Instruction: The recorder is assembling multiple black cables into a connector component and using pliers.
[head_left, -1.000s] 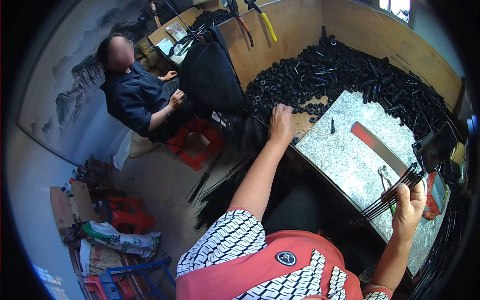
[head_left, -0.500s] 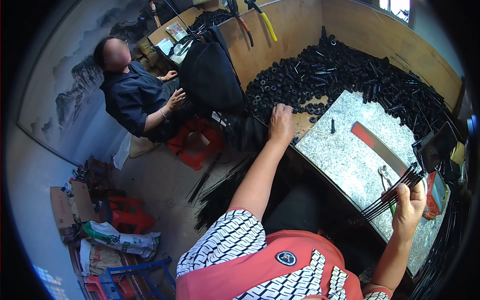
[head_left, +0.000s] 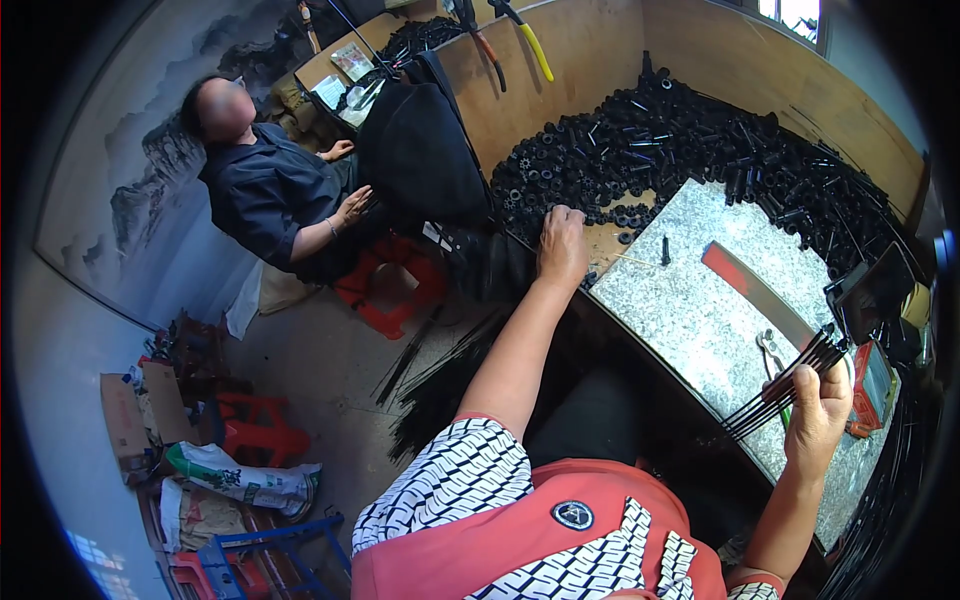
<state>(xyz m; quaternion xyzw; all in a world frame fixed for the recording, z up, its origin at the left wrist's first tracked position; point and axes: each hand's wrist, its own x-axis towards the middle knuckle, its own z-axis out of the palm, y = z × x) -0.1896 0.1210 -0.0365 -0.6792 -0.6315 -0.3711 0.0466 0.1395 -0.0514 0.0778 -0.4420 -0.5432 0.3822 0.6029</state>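
Observation:
My right hand (head_left: 820, 410) is closed around a bundle of thin black rods (head_left: 752, 414), held slantwise over the right part of a grey speckled board (head_left: 680, 310). The thumb presses across the rods. My left hand (head_left: 563, 247) rests at the near left edge of a heap of small black parts (head_left: 640, 145), its fingers bent and together. Whatever lies under those fingertips is hidden. A single black pin-like part (head_left: 666, 250) stands on the board by a thin light stick (head_left: 637, 261). Pliers (head_left: 768, 345) lie close to the rods, below a long red-and-brown strip (head_left: 745, 285).
Wooden walls (head_left: 590, 60) enclose the heap; red- and yellow-handled tools (head_left: 535, 50) hang there. A red box (head_left: 870, 395) sits beyond my right hand. Another person (head_left: 270, 190) sits at left, beside a black bag-like shape (head_left: 420, 150). Black rods (head_left: 440, 385) lie below my left arm.
The other person's head and upper body have leaned back slightly to the left. My two hands and the rods have hardly moved.

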